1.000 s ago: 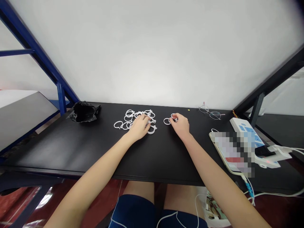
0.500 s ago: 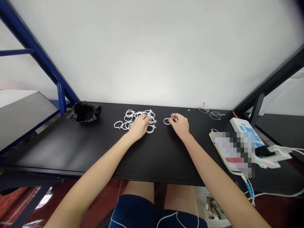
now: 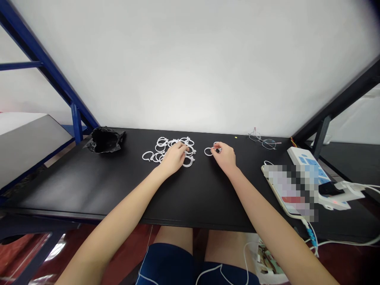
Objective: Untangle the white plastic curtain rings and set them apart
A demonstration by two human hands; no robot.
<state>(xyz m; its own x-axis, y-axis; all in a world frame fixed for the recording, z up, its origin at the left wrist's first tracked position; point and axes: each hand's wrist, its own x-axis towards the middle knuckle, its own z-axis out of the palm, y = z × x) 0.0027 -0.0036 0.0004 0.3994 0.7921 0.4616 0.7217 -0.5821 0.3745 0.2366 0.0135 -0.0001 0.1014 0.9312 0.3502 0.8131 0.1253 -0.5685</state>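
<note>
Several white open rings with small eyelets, like curtain rings (image 3: 147, 156), lie in a loose overlapping heap on the black table (image 3: 190, 198). My left hand (image 3: 175, 154) is over the right part of this heap, fingers curled down onto a ring; its thumb and the rings underneath are largely hidden. To the right, my right hand (image 3: 225, 154) pinches at a small separate group of rings. One white ring (image 3: 208, 152) shows just left of its fingertips, and part of another appears behind them. Both hands stay low at the tabletop.
A crumpled black plastic bag (image 3: 105, 140) stands at the back left, its mouth gaping. Eyeglasses (image 3: 264, 141) rest at the back right. Nearer, a phone (image 3: 285, 194) with a cable lies beside a white power strip (image 3: 308, 162). A white wall (image 3: 190, 71) borders the back.
Almost nothing differs. My right hand has shifted very slightly left with the ring at its fingertips; my left hand stays on the heap.
</note>
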